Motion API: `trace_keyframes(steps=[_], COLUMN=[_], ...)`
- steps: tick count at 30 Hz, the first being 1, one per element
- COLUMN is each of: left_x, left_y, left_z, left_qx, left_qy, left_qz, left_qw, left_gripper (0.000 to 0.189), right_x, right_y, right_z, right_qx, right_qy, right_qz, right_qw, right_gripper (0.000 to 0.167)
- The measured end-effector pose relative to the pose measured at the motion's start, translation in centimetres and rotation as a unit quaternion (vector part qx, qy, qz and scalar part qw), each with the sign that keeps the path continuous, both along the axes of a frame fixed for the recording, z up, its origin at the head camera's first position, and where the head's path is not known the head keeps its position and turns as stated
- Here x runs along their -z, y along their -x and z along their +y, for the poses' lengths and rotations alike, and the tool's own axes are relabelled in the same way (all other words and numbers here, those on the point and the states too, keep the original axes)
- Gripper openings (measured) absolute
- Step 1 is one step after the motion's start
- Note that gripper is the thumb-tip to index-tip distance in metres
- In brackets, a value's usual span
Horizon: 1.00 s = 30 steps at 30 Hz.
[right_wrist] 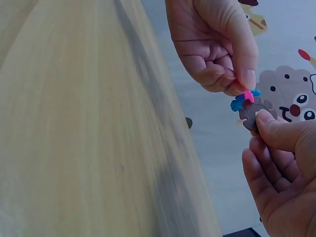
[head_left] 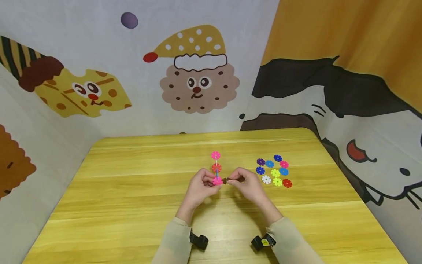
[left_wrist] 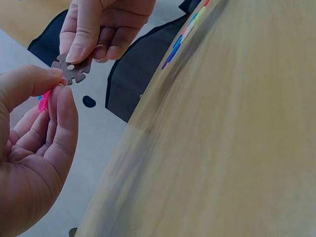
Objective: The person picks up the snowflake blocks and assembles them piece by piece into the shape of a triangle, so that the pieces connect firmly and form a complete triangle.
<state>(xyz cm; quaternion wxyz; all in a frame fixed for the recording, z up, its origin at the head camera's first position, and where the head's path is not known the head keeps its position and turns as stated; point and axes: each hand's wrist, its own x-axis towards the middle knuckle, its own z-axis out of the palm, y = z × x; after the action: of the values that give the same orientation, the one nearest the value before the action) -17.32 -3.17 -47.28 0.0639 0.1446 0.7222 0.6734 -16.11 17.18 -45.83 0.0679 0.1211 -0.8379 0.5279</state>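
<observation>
My left hand (head_left: 198, 187) pinches a pink notched snowflake disc (head_left: 217, 181) between thumb and fingers. That disc ends a chain that also has a blue disc (head_left: 217, 173), a red disc (head_left: 216, 167), a white disc (head_left: 215, 160) seen edge-on and a pink disc (head_left: 215, 155) at the far end. From the other side, my right hand (head_left: 248, 185) pinches a brown notched disc (left_wrist: 78, 74). In the right wrist view, the brown disc's edge meets the pink disc (right_wrist: 249, 96); how deep their slots engage is unclear. Fingertips cover part of both discs.
Loose discs lie right of the hands on the wooden table (head_left: 132, 205), among them a white disc (head_left: 266, 179), a red disc (head_left: 287, 183) and a purple disc (head_left: 261, 161). A cartoon-printed curtain (head_left: 141, 95) stands behind the table's far edge.
</observation>
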Motion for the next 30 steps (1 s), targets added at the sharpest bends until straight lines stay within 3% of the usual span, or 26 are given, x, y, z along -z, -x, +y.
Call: trace_keyframes(steps=[3,10,17,24,30], left_x=[-0.4,-3.4,-0.8,-0.3,-0.3], left_y=[-0.1,-1.5,-0.3,0.1,0.4], left_z=[0.0,-0.1,0.0,-0.2,-0.9], left_qx=[0.002,0.0,-0.015,-0.017,-0.031], left_qy=[0.008,0.007,-0.01,-0.01,-0.008], left_qz=[-0.002,0.009,-0.005,-0.002,-0.004], left_qw=[1.0,0.9999,0.9998,0.9998,0.9995], left_gripper=[0.032,0.027,0.031,0.034,0.035], right_x=[0.0,0.1,0.1,0.4,0.8], right_y=[0.0,0.1,0.3,0.6,0.5], right_z=[-0.2,-0.8,-0.9,1.2,4.8], right_qx=[0.002,0.008,0.0,-0.046,-0.033], right_qy=[-0.005,-0.01,0.02,0.002,-0.035], right_qz=[0.01,0.031,0.014,-0.011,-0.032], right_qw=[0.9999,0.9994,0.9997,0.9989,0.9983], right_gripper=[0.012,0.015,0.012,0.017,0.019])
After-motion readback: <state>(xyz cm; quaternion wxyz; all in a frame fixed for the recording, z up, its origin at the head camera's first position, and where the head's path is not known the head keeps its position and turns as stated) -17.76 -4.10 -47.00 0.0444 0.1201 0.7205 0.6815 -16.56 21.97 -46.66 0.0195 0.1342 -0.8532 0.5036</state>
